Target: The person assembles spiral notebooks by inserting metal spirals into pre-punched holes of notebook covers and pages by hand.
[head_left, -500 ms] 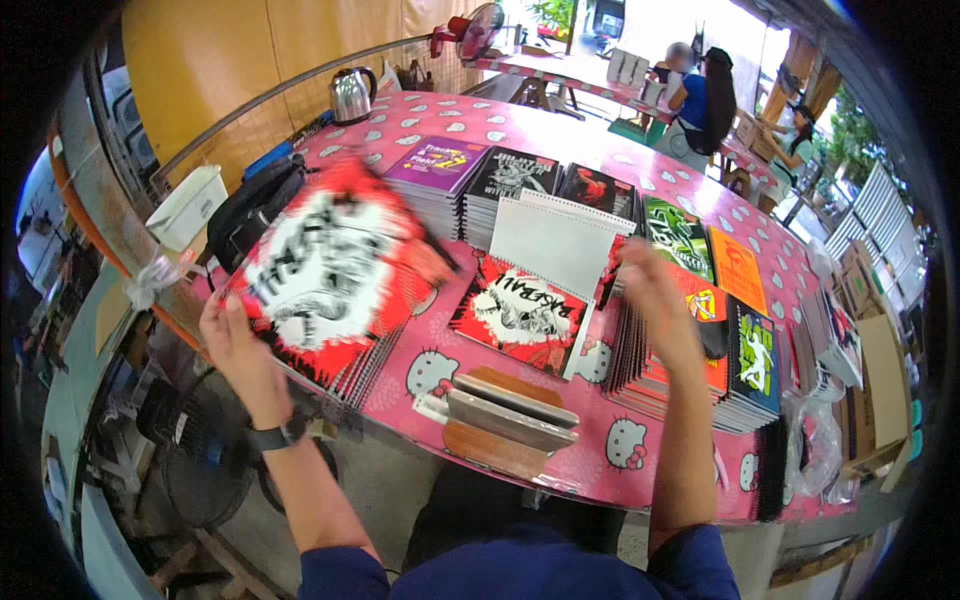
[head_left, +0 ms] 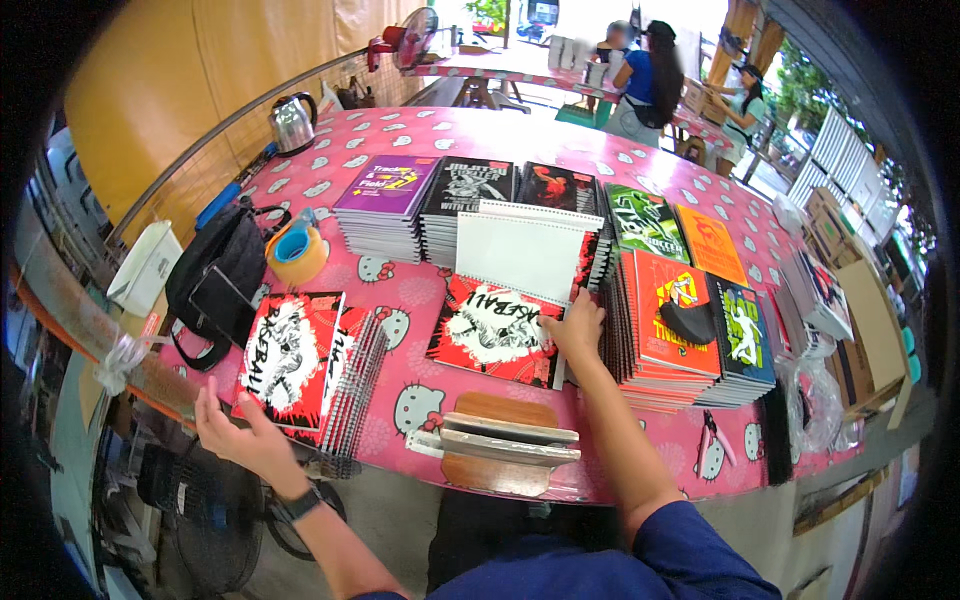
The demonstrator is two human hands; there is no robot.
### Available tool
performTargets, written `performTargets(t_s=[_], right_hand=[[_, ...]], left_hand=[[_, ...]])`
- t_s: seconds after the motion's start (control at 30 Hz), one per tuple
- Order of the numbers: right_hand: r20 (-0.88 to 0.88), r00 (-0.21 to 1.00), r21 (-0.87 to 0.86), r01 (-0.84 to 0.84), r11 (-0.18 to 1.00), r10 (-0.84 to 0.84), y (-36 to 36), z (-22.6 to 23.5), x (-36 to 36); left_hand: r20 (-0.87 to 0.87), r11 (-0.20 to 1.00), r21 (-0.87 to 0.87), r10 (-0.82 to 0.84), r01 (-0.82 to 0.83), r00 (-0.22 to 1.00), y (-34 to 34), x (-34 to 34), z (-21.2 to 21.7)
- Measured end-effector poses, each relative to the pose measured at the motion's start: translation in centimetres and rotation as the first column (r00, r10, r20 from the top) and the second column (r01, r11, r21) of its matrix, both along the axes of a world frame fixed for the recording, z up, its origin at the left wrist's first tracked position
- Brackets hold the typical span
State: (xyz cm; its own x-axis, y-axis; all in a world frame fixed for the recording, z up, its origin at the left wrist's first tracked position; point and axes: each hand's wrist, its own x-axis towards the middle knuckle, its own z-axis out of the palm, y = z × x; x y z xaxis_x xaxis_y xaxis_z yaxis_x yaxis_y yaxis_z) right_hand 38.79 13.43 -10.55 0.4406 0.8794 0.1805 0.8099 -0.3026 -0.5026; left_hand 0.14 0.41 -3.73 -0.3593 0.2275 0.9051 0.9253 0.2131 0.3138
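A pink patterned table (head_left: 420, 300) carries several stacks of spiral notebooks. My left hand (head_left: 240, 432) grips the near edge of a fanned stack of red, black and white notebooks (head_left: 300, 362) at the front left. My right hand (head_left: 577, 328) rests on the right edge of a red and black notebook (head_left: 495, 328) lying flat in the middle. Just behind that notebook, a notebook shows its white back cover (head_left: 525, 255), propped against the stacks.
A wooden-handled tool (head_left: 500, 440) lies at the table's front edge. A black bag (head_left: 215, 275), a tape roll (head_left: 297, 252) and a kettle (head_left: 291, 123) sit on the left. More notebook stacks (head_left: 690, 320) fill the right side. People stand at a far table (head_left: 640, 80).
My left hand has lowered the tilted red stack flat onto the table at the front left. My right hand has moved down from the white cover to the red and black notebook's edge.
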Motion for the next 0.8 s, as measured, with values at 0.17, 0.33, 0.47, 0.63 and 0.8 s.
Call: performTargets(t_s=[0.17, 0.33, 0.47, 0.63, 0.8], right_hand=[[0.008, 0.996, 0.135, 0.088, 0.987, -0.09, 0.4, -1.9, 0.6], [-0.201, 0.98, 0.266, 0.048, 0.963, 0.007, 1.3, -2.3, -0.3], [-0.23, 0.973, 0.221, 0.057, 0.973, -0.005, 1.5, -2.4, 0.5], [-0.314, 0.949, 0.177, 0.09, 0.98, -0.03, 2.3, -3.4, 2.0], [-0.629, 0.77, 0.35, 0.16, 0.923, 0.105, 4.1, -3.6, 0.2]], left_hand=[[0.459, 0.37, -0.204, -0.782, 0.906, 0.422, 5.3, 12.8, -0.4], [0.498, 0.445, -0.575, -0.476, 0.687, 0.725, 15.0, 15.7, -9.3], [0.623, 0.415, -0.45, -0.489, 0.791, 0.611, 17.3, 16.7, -10.3], [0.858, 0.189, -0.064, -0.49, 0.98, 0.15, 18.1, 16.3, -9.4], [0.702, 0.171, 0.409, -0.686, 0.897, -0.189, 22.4, 14.8, -8.9]])
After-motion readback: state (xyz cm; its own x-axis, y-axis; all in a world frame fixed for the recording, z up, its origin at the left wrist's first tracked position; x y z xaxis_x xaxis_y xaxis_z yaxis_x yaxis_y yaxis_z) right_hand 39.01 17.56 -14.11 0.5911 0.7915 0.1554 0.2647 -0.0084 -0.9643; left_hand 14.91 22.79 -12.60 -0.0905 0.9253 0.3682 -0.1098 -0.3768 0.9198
